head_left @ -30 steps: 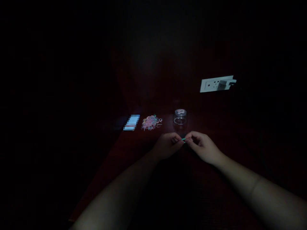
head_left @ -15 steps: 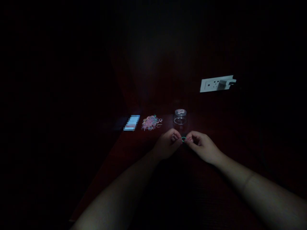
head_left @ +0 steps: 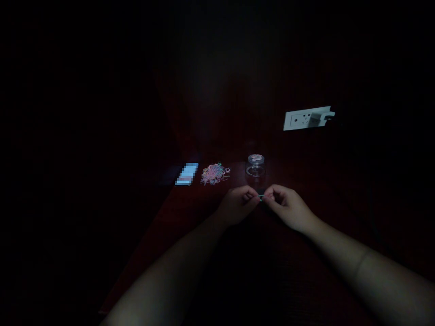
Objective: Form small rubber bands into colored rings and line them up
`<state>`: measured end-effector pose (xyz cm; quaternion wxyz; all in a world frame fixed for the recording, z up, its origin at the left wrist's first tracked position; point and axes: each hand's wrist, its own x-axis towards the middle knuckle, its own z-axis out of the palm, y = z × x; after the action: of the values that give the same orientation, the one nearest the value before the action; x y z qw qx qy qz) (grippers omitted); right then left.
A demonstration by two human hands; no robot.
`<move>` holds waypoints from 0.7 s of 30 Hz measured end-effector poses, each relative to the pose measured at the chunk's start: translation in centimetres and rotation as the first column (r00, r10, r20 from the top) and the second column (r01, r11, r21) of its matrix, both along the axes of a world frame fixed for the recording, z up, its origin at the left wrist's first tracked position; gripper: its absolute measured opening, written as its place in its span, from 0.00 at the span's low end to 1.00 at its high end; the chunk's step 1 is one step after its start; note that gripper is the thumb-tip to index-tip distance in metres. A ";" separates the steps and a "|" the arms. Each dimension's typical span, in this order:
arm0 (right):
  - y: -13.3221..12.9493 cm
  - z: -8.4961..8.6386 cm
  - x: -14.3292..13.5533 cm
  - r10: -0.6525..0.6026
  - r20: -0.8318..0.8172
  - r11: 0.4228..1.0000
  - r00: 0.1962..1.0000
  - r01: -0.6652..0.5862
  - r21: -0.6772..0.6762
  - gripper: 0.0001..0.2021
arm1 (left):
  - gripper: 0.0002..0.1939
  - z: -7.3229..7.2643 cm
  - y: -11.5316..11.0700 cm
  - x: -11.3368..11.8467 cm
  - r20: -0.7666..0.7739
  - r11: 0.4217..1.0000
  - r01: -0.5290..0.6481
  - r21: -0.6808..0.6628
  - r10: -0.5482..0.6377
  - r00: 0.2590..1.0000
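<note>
The left hand [head_left: 239, 206] and the right hand [head_left: 288, 208] meet at the middle of the scene, each with thumb and forefinger pinching one end of a green band [head_left: 261, 196]. The band is in the gap between the fingertips, just on the near side of the jar [head_left: 255, 170]; neither hand has let go of it. Whether it is stretched or slack is too small to tell.

The work looks to be under way with this one band. Many others lie loose in a mixed-colour pile [head_left: 213, 174] on the desk [head_left: 190, 203], left of the jar and apart from both hands. How much is done and how much is left cannot be counted from here.

The lid [head_left: 256, 158] appears to sit on the jar and bears a pinkish, patterned label with no readable words. The phone [head_left: 186, 174], left of the pile, has a lit screen blurred into blocks. At the far right, the socket [head_left: 297, 120] and plug [head_left: 324, 117] show no legible brand.
</note>
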<state>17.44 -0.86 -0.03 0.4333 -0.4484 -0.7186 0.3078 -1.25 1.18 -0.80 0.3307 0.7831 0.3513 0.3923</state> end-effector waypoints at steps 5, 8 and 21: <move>-0.1 0.0 0.0 0.000 -0.014 1.000 1.000 0.000 -0.025 0.09 | 0.09 -0.2 0.1 -0.1 0.006 1.000 0.005 -0.005 -0.005 1.000; -0.1 -0.1 0.0 0.030 -0.090 0.996 0.996 -0.037 -0.082 0.11 | 0.08 -0.2 0.1 -0.1 0.013 1.000 0.007 -0.017 -0.007 1.000; 0.3 -0.3 -0.1 0.043 -0.316 0.956 0.948 -0.131 -0.263 0.13 | 0.09 -0.1 0.0 0.0 -0.008 0.999 0.004 -0.038 -0.004 1.000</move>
<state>17.32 -0.54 -0.34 0.4575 -0.4195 -0.6110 0.4912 -1.29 1.22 -0.85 0.3448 0.7790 0.3583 0.3819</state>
